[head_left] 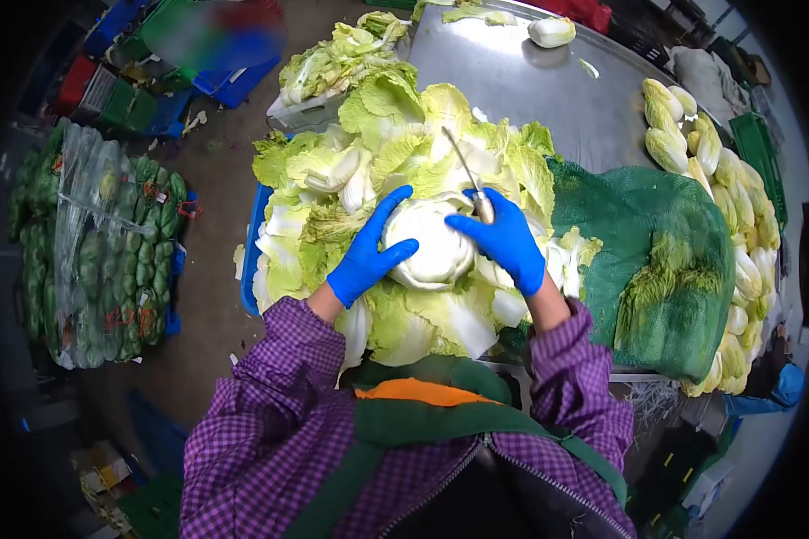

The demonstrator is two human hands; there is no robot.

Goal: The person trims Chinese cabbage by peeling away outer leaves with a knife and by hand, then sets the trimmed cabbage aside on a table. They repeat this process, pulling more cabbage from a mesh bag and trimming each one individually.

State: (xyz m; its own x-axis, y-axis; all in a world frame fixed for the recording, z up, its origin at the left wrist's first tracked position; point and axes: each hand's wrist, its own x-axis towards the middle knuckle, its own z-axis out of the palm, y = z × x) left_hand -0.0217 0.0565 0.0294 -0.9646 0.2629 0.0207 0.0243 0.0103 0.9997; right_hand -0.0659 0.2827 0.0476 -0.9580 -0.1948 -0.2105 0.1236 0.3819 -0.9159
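Observation:
A pale, round cabbage head (430, 246) sits on a heap of loose cabbage leaves (395, 314). My left hand (375, 249), in a blue glove, rests on the cabbage's left side with thumb and fingers spread around it. On the other side my right hand (505, 235), also gloved in blue, closes round the wooden handle of a knife (464, 163); its thumb touches the cabbage. The blade points up and away from me, over the leaves. Beneath the leaf heap, the edge of a blue crate (253, 242) shows at the left.
A green net bag (638, 269) holding cabbage lies right of the leaves. Trimmed cabbages (737, 207) are piled along the metal table's (512, 90) right side, one cabbage (551, 32) near its far edge. Wrapped netted sacks (99, 242) stand left; a white crate (306, 112) holds leaves.

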